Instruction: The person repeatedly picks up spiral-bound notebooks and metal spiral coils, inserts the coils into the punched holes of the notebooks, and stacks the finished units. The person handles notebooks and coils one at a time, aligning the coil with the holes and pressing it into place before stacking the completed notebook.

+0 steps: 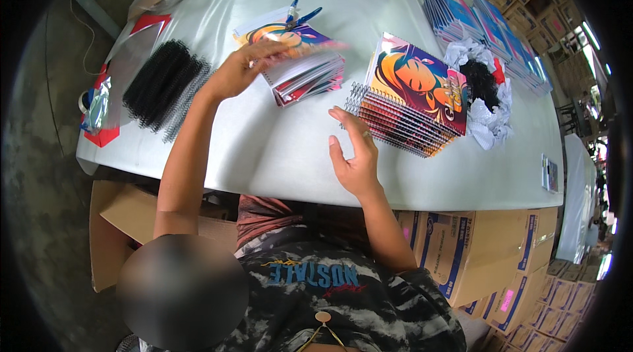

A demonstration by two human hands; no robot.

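My left hand [252, 65] is at the loose stack of unbound notebooks [306, 78], its fingers closed on the edge of a colourful notebook cover [320, 49] that is smeared by motion. Blue-handled pliers [302, 19] lie on the printed covers just beyond it. My right hand [356, 157] is held over the table with thumb and fingers apart, holding nothing. Close to its fingertips stands a stack of spiral-bound notebooks [415, 88] with an illustrated cover on top and wire coils along the left side.
Black plastic binding coils [165, 82] lie in a bundle at left, beside a tape roll [84, 101]. Crumpled white paper [491, 121] surrounds black coils at right. Blue notebook stacks [484, 29] stand at the far right. Cardboard boxes [488, 246] sit below the table edge.
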